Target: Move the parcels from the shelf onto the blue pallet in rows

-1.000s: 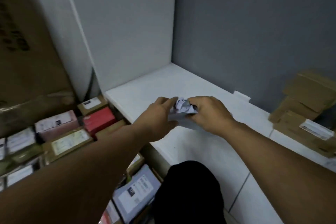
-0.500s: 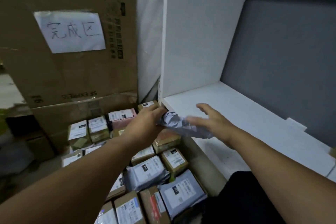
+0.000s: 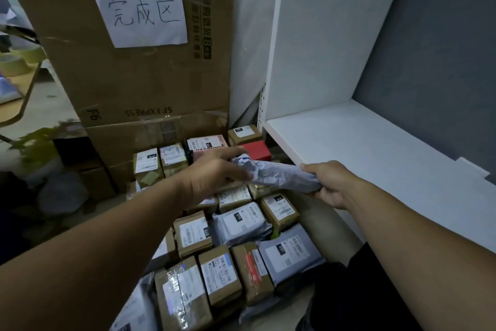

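A crumpled grey poly-bag parcel (image 3: 279, 175) hangs in the air just left of the white shelf (image 3: 375, 148), above the rows of parcels (image 3: 236, 239) below. My left hand (image 3: 214, 173) grips its left end. My right hand (image 3: 328, 184) grips its right end, fingers curled under it. The rows hold brown boxes, grey mailers, a red box (image 3: 256, 150) and a pink box (image 3: 205, 146). The blue pallet itself is hidden under the parcels.
A tall cardboard box (image 3: 150, 67) with a handwritten paper sign stands behind the parcels. The shelf's white side panel (image 3: 316, 35) rises at right of it. Green leaves (image 3: 35, 142) and a chair edge lie far left. My dark-clothed knee (image 3: 357, 298) is at bottom right.
My view turned left from the shelf to the parcels below. Both hands carried the grey bag off the shelf edge and leftward; the right hand, open half a second ago, now grips its end.
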